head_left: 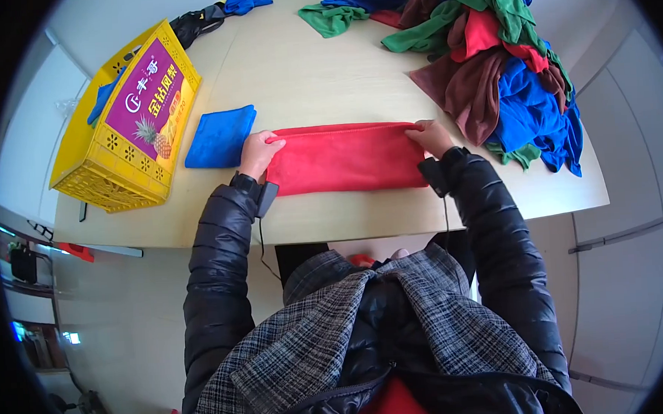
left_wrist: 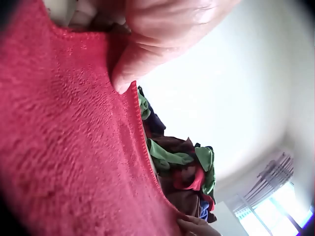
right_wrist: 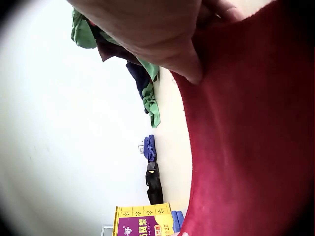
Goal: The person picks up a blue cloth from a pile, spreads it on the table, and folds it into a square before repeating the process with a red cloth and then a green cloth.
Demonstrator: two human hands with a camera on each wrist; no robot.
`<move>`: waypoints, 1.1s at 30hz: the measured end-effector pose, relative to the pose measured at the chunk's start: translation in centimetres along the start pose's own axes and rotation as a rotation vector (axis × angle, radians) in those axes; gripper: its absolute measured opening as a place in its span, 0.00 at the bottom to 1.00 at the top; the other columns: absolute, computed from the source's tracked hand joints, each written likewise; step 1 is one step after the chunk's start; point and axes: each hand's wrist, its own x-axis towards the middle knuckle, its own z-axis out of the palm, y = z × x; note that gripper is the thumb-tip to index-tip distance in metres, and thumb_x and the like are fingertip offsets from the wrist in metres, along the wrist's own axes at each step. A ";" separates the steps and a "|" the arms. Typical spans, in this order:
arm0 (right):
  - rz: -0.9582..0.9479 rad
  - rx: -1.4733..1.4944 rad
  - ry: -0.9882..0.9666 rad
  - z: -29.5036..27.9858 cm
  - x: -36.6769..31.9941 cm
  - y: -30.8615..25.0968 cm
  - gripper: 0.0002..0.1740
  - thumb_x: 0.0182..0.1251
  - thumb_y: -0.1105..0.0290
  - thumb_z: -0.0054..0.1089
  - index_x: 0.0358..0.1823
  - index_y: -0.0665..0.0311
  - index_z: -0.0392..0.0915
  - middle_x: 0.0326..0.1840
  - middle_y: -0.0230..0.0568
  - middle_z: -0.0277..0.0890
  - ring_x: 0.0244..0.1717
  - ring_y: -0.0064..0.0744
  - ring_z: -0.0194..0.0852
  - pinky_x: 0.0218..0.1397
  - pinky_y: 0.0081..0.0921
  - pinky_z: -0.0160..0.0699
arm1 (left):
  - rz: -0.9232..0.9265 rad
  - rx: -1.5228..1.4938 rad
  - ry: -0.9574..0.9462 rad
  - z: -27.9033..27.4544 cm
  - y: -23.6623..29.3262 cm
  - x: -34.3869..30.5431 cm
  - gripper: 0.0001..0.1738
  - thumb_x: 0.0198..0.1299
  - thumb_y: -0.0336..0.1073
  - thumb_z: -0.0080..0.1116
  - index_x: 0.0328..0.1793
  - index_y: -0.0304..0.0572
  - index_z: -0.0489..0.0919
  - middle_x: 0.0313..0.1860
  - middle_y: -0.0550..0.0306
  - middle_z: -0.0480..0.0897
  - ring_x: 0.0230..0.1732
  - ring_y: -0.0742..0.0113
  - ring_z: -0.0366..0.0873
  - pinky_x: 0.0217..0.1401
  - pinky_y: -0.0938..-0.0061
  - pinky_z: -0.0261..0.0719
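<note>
A red towel [head_left: 348, 160] is stretched wide between both hands over the near part of the table. My left hand [head_left: 256, 155] pinches its far left corner, with the thumb [left_wrist: 129, 69] pressed on the cloth in the left wrist view. At the opposite end my right hand [head_left: 434, 137] pinches the far right corner, its thumb [right_wrist: 189, 69] lying over the edge in the right wrist view. The towel looks folded lengthwise, with a second layer showing along its far edge. Just left of the left hand lies a folded blue towel [head_left: 220, 138].
A yellow crate [head_left: 112, 167] with a pineapple label stands at the table's left, some blue cloth inside. A heap of green, brown, red and blue cloths [head_left: 490, 86] covers the right back. A black item [head_left: 196, 25] and a blue cloth [head_left: 248, 1] lie at the back left.
</note>
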 end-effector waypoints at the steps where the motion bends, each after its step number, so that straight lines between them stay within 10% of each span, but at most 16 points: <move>1: 0.010 0.030 0.043 0.4 -0.1 -0.1 0.16 0.68 0.60 0.67 0.45 0.68 0.87 0.29 0.37 0.85 0.29 0.24 0.79 0.38 0.27 0.79 | -0.017 0.006 0.019 0.4 0.0 0.3 0.16 0.60 0.39 0.71 0.42 0.31 0.86 0.32 0.44 0.87 0.33 0.64 0.85 0.39 0.69 0.80; 11: 0.031 0.106 0.145 1.3 0.0 -0.2 0.16 0.70 0.60 0.67 0.47 0.67 0.86 0.31 0.32 0.84 0.29 0.19 0.77 0.33 0.22 0.76 | -0.021 0.123 0.076 1.1 -0.4 1.8 0.15 0.59 0.41 0.72 0.40 0.33 0.86 0.36 0.44 0.88 0.36 0.49 0.86 0.43 0.65 0.82; 21: 0.117 0.432 0.092 0.8 -8.3 0.1 0.29 0.68 0.62 0.68 0.67 0.66 0.74 0.34 0.39 0.84 0.31 0.25 0.78 0.35 0.25 0.77 | -0.262 -0.288 -0.007 0.2 0.0 -5.1 0.32 0.66 0.29 0.67 0.74 0.34 0.69 0.44 0.51 0.87 0.43 0.71 0.83 0.45 0.76 0.81; 33: -0.052 0.340 0.320 3.8 -14.7 0.0 0.22 0.69 0.73 0.63 0.64 0.62 0.76 0.28 0.31 0.77 0.29 0.20 0.71 0.34 0.23 0.73 | -0.155 -0.344 0.134 1.3 4.3 -13.8 0.29 0.66 0.24 0.62 0.74 0.38 0.71 0.47 0.50 0.86 0.45 0.71 0.83 0.49 0.76 0.80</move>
